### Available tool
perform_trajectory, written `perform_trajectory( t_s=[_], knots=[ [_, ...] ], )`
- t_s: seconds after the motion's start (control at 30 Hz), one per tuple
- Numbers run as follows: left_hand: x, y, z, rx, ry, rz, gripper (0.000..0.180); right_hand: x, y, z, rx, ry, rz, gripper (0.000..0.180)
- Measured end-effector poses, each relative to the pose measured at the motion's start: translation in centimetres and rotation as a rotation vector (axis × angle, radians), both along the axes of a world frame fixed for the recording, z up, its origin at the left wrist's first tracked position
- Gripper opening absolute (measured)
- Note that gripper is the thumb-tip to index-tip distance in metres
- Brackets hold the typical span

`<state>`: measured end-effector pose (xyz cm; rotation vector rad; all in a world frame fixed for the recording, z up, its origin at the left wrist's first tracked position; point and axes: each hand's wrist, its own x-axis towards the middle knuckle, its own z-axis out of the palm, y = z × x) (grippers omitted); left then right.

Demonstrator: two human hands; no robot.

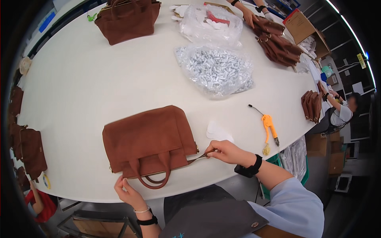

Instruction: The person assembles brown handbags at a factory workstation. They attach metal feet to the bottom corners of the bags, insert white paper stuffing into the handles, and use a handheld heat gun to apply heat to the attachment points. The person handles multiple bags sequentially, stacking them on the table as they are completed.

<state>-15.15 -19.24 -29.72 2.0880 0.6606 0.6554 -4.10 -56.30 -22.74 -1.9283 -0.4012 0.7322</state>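
A brown handbag [145, 133] lies on its side on the white table in front of me, its two looped handles [152, 174] toward me. The fingertips of my left hand [130, 194] pinch the near left corner of its opening. From the opening's right end runs a narrow brown strap [197, 157], drawn out to the right. My right hand [225, 152] grips that strap's end between thumb and fingers. Just beyond my right hand lie white rounded paper pieces [218, 131].
An orange air blow gun [269, 126] lies at the right. Farther off are a clear bag of small silvery pieces [216, 69] and a plastic bag of white pieces [210, 27]. Another brown handbag [127, 22] stands at the back. Co-workers' hands [250, 18] handle brown bags [278, 45] at the far right.
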Motion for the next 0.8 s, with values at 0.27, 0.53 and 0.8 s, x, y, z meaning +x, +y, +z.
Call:
perform_trajectory(
  t_s=[0.27, 0.53, 0.8],
  knots=[
    [-2.4, 1.0, -0.7, -0.407, 0.260, -0.115, 0.008, 18.3, -3.2, 2.8, -0.430, -0.514, -0.324, 0.015],
    [-1.6, 2.3, 0.3, -0.702, 0.313, -0.161, 0.016, 24.8, -3.9, -2.3, -0.688, -0.710, -0.363, 0.014],
    [-0.7, 4.3, 1.7, -0.809, 0.502, -0.224, 0.020, 26.2, -5.2, -4.5, -0.557, -0.803, -0.435, 0.015]
  ],
)
